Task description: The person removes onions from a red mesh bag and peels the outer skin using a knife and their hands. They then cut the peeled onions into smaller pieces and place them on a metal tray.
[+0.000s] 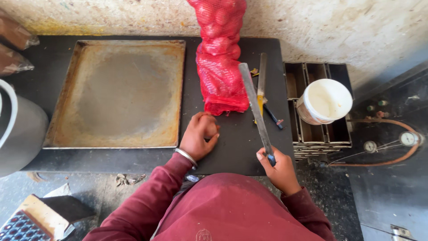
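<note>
Long grey steel blade (253,100) gripped by right hand (278,169) at near end, long axis running far and slightly left, tip beside red mesh sack of onions (220,67). Left hand (199,136) clenched around something small on black worktop (236,143). Rusty shallow metal tray (118,93) left. White plastic bucket (324,101) holding pale residue, right, atop dark loaf tins (312,134). Stained plaster wall (334,27) beyond.

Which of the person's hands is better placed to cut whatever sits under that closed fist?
Probably the right hand: it grips the long knife, blade raised over the black table. The left hand is closed on something small, hidden beside the red mesh sack.
</note>
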